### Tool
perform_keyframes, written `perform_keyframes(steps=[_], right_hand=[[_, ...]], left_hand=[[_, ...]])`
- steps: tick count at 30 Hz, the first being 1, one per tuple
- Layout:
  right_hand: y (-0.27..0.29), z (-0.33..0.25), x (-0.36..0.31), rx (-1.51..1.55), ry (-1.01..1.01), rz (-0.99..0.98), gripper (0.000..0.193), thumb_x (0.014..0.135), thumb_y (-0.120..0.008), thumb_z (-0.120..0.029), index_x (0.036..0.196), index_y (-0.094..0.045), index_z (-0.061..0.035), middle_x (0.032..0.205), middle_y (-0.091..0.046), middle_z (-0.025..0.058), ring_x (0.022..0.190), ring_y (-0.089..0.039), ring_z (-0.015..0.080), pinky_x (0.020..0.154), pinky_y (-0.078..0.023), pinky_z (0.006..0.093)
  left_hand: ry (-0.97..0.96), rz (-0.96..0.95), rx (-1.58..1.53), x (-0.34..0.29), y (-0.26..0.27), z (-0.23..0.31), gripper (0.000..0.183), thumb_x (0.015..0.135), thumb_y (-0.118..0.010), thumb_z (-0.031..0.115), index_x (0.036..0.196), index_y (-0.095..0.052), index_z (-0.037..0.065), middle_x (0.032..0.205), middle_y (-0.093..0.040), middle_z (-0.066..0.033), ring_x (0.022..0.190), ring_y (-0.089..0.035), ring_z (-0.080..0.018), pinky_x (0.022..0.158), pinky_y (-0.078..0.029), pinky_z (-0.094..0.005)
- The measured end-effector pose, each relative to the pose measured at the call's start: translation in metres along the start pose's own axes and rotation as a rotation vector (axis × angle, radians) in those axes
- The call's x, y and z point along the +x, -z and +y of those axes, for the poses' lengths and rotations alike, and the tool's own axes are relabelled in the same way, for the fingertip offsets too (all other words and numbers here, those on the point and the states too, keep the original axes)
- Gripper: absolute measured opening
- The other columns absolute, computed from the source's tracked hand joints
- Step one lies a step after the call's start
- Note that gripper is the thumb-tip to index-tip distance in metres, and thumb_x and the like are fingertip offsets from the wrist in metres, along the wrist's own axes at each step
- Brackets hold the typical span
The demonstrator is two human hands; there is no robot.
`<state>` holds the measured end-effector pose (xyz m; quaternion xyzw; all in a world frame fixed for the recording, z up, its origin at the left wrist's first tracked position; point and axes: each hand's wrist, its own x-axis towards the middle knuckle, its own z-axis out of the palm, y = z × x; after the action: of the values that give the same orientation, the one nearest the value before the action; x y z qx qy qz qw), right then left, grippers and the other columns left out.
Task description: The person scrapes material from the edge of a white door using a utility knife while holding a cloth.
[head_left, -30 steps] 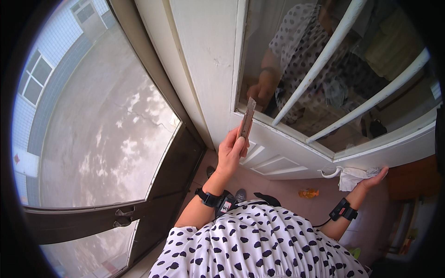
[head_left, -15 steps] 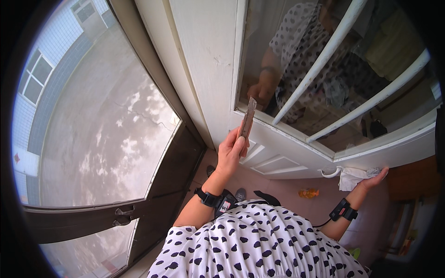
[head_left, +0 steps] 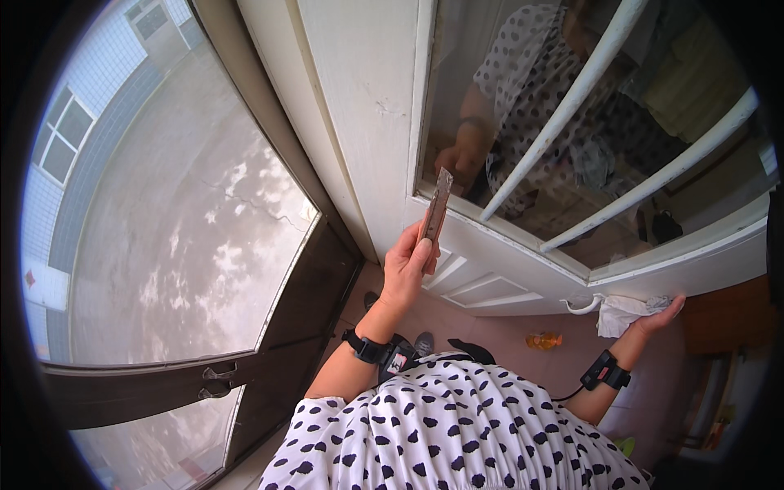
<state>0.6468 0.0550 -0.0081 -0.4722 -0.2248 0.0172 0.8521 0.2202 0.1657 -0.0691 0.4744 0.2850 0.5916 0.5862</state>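
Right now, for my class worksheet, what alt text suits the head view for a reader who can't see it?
A person's left hand holds a narrow, flat tool in front of a white door with a barred glass pane; the right hand touches a white cloth beside a curved white handle. The pane reflects the person's spotted top.

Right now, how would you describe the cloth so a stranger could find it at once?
Find the white door with the barred glass. Below the glass, toward the picture's right, is a curved white handle; the cloth lies between it and the right hand. It is crumpled and soft-looking, unlike the smooth handle.
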Motion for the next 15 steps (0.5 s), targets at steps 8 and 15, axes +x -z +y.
perform_keyframes(steps=[8, 15], right_hand=[[-0.001, -0.002, 0.001, 0.016, -0.017, 0.01, 0.058, 0.093, -0.045, -0.043, 0.132, -0.04, 0.0004, 0.131, -0.043, 0.0121, 0.118, -0.043, 0.0254, 0.102, -0.032, 0.0366], [0.001, -0.002, 0.004, 0.022, -0.025, 0.004, 0.059, 0.093, -0.044, -0.044, 0.131, -0.041, 0.0003, 0.131, -0.043, 0.0119, 0.119, -0.043, 0.025, 0.102, -0.032, 0.0361]], left_hand=[[0.001, -0.012, 0.012, 0.002, -0.001, 0.004, 0.038, 0.096, -0.05, 0.024, 0.125, -0.048, 0.001, 0.075, -0.05, -0.0015, 0.058, -0.043, -0.0082, 0.053, -0.036, -0.0208], [0.046, 0.031, 0.063, -0.004, 0.002, -0.002, 0.038, 0.096, -0.05, 0.023, 0.126, -0.049, 0.0, 0.077, -0.051, -0.0012, 0.059, -0.044, -0.0075, 0.054, -0.037, -0.0203]])
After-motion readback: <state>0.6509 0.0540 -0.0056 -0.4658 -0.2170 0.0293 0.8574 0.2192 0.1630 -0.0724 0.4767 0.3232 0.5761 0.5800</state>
